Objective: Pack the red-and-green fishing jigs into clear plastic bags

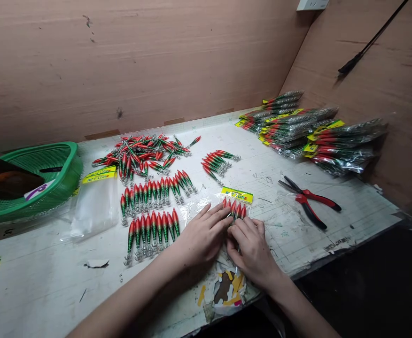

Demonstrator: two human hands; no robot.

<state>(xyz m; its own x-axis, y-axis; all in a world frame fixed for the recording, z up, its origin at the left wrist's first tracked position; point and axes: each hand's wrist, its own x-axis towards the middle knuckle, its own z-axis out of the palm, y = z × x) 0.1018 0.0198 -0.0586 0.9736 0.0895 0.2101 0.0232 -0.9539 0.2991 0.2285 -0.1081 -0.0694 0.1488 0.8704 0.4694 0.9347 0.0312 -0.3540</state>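
Observation:
A clear plastic bag (237, 195) with a yellow and green header lies near the table's front edge, several red and green fishing lures (239, 209) side by side inside it. My left hand (209, 230) rests flat across the bag and lures, fingers stretched out. Curled fingers of my right hand (248, 244) pinch the bag at its lower right; the exact grip is partly hidden. To the left, loose lures (153, 227) with hooks stand in two neat rows. A small group of lures (214, 164) lies just beyond the bag.
A heap of lures (138, 152) lies at the back. Flat empty bags (95, 202) sit beside a green basket (65, 164) on the left. Red-handled pliers (306, 197) lie open on the right, before piled filled bags (297, 124). Torn paper (227, 288) marks the front edge.

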